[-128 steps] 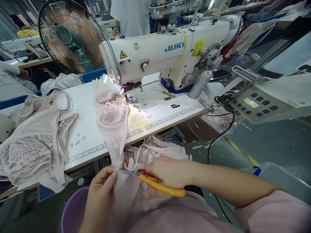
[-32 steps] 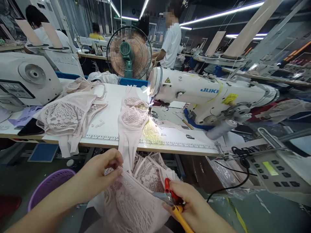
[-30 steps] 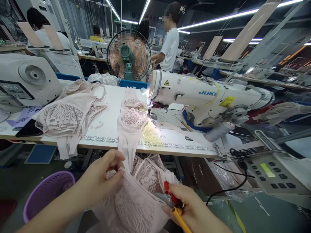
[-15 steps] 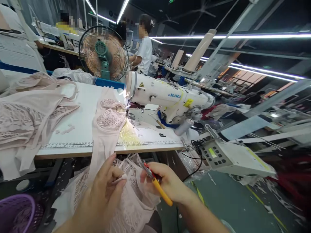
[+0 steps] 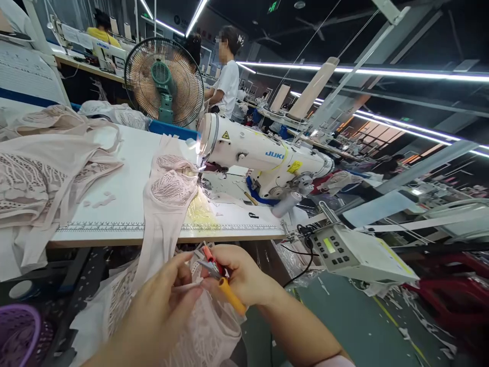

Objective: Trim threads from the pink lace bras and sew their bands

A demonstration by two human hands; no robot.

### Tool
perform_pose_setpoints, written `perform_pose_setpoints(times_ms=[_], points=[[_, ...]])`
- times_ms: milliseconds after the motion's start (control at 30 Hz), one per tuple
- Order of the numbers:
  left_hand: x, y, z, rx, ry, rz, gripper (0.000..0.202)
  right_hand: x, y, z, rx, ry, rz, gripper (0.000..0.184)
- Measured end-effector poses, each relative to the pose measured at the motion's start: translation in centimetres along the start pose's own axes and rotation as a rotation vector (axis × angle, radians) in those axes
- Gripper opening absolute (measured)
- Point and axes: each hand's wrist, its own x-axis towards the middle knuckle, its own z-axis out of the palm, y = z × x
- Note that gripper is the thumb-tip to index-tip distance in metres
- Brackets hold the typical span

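Fingers (image 5: 188, 299) clamped: left hand (image 5: 162, 300) on pale lace garment (image 5: 210, 334), right hand (image 5: 241, 272), forearm (image 5: 296, 318) slanting inward, on scissors (image 5: 232, 296) alongside.

Dark ceiling (image 5: 351, 41), long white tube lights (image 5: 382, 72) run across it, green exit sign (image 5: 273, 6) up top. Warm-lit windows (image 5: 376, 133) back right, grey curtain (image 5: 78, 20) back left. Green floor (image 5: 328, 316) has a yellow line (image 5: 389, 317), scraps nearby. White worktop (image 5: 130, 188) has a ruler strip (image 5: 107, 226) along its front; fan (image 5: 161, 73) stands behind.

Pale pink lace bra (image 5: 202, 326), tilted scissors (image 5: 226, 289)
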Motion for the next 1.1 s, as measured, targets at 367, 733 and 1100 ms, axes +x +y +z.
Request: perform_pose_setpoints(times_ms=[367,733,1100], points=[[0.6,2.5,-0.4,-0.245,-0.154,-0.262,0.028,0.1,0.3,0.6,-0.08,0.028,-0.066,0.026],[1.1,-0.1,-3.1,-0.349,0.177,-0.51,0.026,-0.8,0.8,1.9,-0.238,-0.098,0.151,0.04],[0.7,1.0,-4.9,-0.43,0.595,-0.71,0.021,-4.7,1.9,2.5,-0.385,-0.166,0.027,0.018]])
